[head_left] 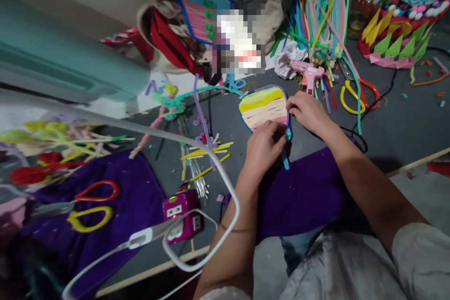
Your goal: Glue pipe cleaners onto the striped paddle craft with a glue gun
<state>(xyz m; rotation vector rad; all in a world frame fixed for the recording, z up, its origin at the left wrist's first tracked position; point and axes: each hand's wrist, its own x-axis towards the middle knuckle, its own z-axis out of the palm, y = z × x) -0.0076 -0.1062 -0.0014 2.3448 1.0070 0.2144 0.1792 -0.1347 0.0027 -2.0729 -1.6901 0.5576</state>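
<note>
A small fan-shaped panel of pipe cleaners [264, 104] lies on the dark table before me, striped yellow, cream and pink. Blue and purple stems edge it, and a short blue handle [286, 161] sticks out below. My left hand [264, 145] is closed over its lower end, the fingers curled near the base of the handle. At the right rim, my right hand [308, 110] pinches the edge between thumb and fingers. Just what lies under the fingertips is hidden.
A pink glue gun [309, 74] and red-yellow scissors [353, 98] lie beyond my right hand. Bundled pipe cleaners [321, 23] stand behind. Leftward are a purple power strip [183, 215], a looping white cable [234, 211], and other scissors [93, 206] on purple cloth [137, 183].
</note>
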